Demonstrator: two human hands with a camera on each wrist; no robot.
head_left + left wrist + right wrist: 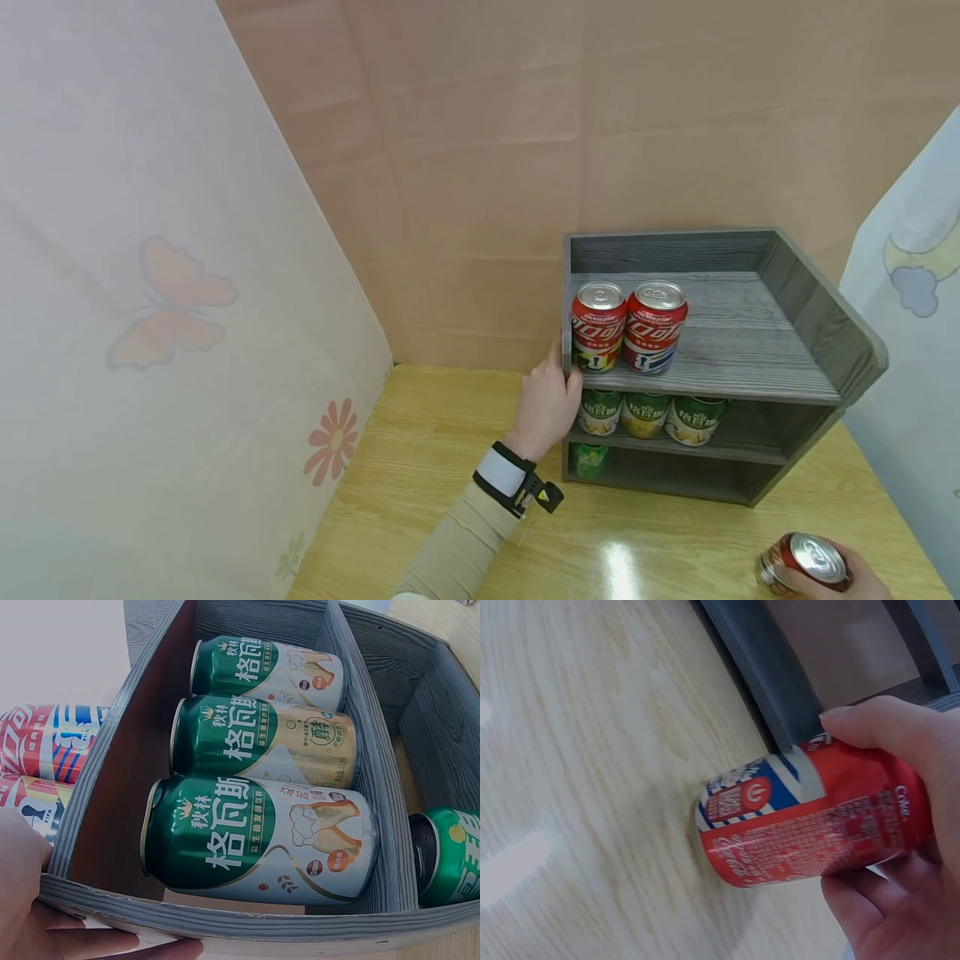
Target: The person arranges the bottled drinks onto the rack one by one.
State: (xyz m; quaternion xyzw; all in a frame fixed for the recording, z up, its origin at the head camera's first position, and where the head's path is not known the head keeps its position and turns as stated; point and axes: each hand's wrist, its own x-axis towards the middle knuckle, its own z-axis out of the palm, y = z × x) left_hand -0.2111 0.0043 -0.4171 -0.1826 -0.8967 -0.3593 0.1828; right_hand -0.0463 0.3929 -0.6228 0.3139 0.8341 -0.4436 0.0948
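My right hand [900, 885] grips a red Coke can [802, 810] around its upper part, low at the right front of the head view. My left hand [547, 400] rests on the left side wall of a grey wooden shelf [750, 333], with fingers spread along its outer face in the left wrist view. Two red cola cans [598, 329] stand side by side on the top level, close to that wall. On the middle level sit several green and white cans [255, 840] in a row. A green can [590, 460] stands at the left of the bottom level.
The shelf stands on a light wooden table [420, 467], against a brown paper backdrop [465, 167]. White sheets with printed butterflies and flowers [332, 442] hang at the left and right sides. The shelf's raised right wall [832, 308] borders its top level.
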